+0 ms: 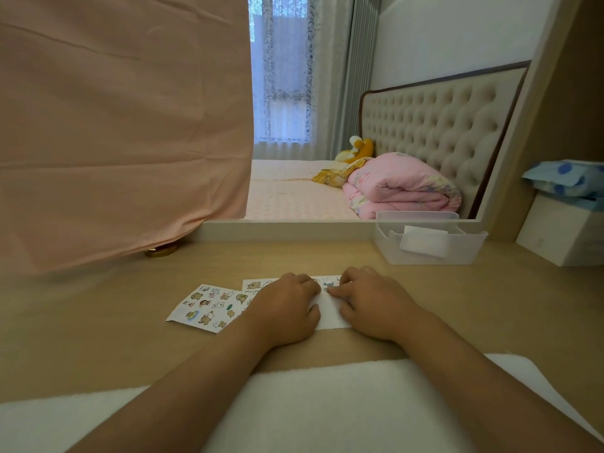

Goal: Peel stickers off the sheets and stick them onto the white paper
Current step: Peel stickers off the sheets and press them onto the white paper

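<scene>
white paper [330, 313] partly covered, gold lid [161, 250] half-hidden

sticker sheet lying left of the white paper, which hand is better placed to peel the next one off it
Left. The left hand lies right beside the sticker sheet, while the right hand sits across the white paper, its index finger pressing down there.

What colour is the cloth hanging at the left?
Plain peach-pink cloth, no pattern; the head view shows it best.
</scene>
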A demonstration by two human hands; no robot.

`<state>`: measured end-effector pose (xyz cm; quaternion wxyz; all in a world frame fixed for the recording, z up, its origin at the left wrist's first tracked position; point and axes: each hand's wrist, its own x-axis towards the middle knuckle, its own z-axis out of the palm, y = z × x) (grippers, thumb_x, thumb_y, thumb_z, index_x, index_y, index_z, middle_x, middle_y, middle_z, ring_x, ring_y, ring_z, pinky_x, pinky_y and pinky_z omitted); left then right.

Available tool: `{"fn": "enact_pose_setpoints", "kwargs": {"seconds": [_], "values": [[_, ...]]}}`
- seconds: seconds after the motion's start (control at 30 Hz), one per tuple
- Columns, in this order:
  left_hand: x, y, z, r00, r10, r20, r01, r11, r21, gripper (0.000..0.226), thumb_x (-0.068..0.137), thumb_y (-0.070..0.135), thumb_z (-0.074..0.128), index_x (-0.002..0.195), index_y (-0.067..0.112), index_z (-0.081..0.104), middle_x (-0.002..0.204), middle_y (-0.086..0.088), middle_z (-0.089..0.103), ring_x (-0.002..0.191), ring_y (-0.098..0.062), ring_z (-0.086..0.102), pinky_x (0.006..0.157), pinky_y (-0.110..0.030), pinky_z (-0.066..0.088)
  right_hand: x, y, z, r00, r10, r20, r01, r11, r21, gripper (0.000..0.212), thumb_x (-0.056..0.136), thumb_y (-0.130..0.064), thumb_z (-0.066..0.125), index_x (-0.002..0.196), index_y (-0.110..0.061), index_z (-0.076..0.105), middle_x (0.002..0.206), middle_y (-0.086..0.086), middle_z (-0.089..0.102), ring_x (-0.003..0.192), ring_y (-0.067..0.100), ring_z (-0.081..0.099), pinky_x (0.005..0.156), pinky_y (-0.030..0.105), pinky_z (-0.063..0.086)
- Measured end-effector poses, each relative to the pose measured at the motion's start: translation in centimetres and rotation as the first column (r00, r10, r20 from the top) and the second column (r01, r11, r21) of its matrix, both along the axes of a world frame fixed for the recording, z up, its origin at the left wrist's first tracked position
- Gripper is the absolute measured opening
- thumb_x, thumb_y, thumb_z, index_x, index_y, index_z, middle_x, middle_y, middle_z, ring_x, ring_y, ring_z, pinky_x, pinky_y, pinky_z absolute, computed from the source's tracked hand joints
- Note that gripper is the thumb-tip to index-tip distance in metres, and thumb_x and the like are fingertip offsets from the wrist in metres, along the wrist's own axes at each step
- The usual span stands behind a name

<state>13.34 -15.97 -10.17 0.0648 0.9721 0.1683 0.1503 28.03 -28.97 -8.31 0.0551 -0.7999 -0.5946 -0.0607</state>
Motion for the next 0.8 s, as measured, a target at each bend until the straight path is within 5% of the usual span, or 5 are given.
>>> {"fn": "enact_pose_setpoints", "kwargs": {"seconds": [0.27, 0.6, 0.8], "values": [[0.3, 0.4, -0.4, 0.997, -0.045, 0.060, 0.050, 0.996, -0.074, 0.039, 0.096, 0.026, 0.053, 0.133, 0.016, 0.057, 0.129, 0.000, 0.051, 0.124, -0.016, 0.038, 0.104, -0.029, 0.037, -0.1, -0.4, 0.6, 0.999, -0.044, 0.008, 0.044, 0.998, 0.042, 0.036, 0.097, -0.038, 0.048, 0.127, -0.039, 0.067, 0.121, -0.008, 0.058, 0.110, 0.019, 0.053, 0.083, 0.031, 0.045], [-3.0, 2.0, 3.9, 0.987, 0.021, 0.161, -0.006, 0.996, -0.093, 0.031, 0.101, 0.018, 0.050, 0.130, 0.019, 0.061, 0.130, 0.003, 0.058, 0.127, -0.014, 0.047, 0.104, -0.025, 0.037, -2.2, 0.4, 2.4, 0.991, -0.023, -0.131, 0.042, 0.989, 0.142, 0.039, 0.097, -0.031, 0.052, 0.135, -0.032, 0.059, 0.128, -0.012, 0.057, 0.111, 0.016, 0.058, 0.089, 0.032, 0.047], [-10.2, 3.9, 5.2, 0.985, 0.169, -0.026, -0.171, 0.982, -0.079, 0.038, 0.097, 0.023, 0.055, 0.135, 0.029, 0.055, 0.136, 0.013, 0.050, 0.127, -0.008, 0.045, 0.103, -0.025, 0.040, -6.3, 2.1, 3.8, 0.961, 0.111, -0.255, -0.081, 0.989, 0.126, 0.041, 0.095, -0.025, 0.056, 0.135, -0.032, 0.059, 0.129, -0.013, 0.058, 0.118, 0.012, 0.056, 0.095, 0.028, 0.045]]}}
